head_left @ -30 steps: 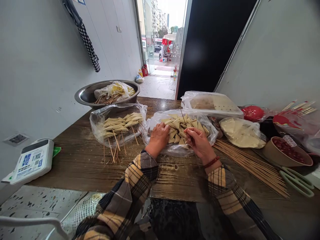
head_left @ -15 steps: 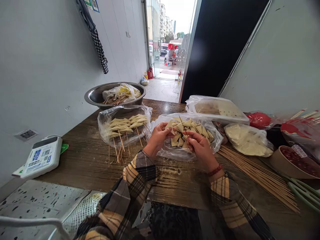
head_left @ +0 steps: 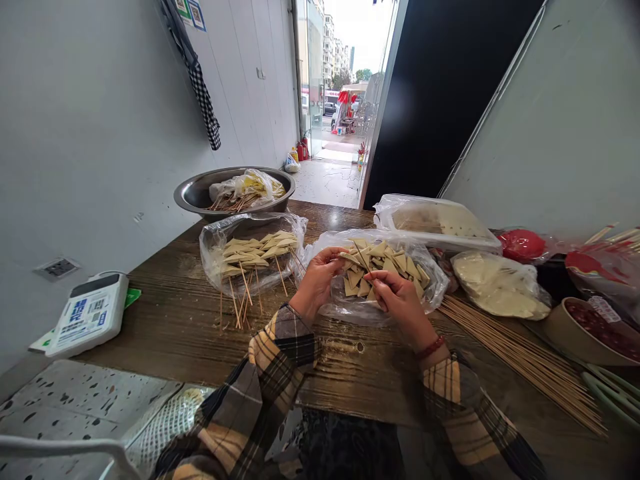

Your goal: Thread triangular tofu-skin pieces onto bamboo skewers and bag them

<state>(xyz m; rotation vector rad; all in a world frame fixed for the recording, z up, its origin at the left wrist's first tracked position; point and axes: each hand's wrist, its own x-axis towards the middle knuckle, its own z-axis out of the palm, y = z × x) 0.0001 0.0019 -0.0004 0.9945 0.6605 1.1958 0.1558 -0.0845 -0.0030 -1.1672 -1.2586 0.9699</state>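
Observation:
My left hand (head_left: pixel 320 279) pinches a flat, pale tan triangular piece that looks like tofu, mostly covered by the fingers. My right hand (head_left: pixel 403 303) is closed on a thin bamboo skewer (head_left: pixel 361 255), its upper end pointing up and left. Both hands are over an open clear plastic bag (head_left: pixel 345 312) heaped with loose triangular pieces (head_left: pixel 411 268). To the left, another plastic bag (head_left: pixel 213 257) carries filled skewers (head_left: pixel 257 247), their bare sticks pointing toward me.
Loose bamboo skewers (head_left: pixel 525 363) lie at the right. Beyond them are a bag of pale flat food (head_left: pixel 500 283), a bowl of red sauce (head_left: pixel 560 327) and a wrapped tray (head_left: pixel 440 223). A metal basin (head_left: pixel 185 197) stands back left; a white device (head_left: pixel 90 317) sits at the left edge.
The skewer in my right hand has shifted slightly left, closer to my left hand. The triangular piece in my left hand has turned and shows less. The whole view has shifted slightly.

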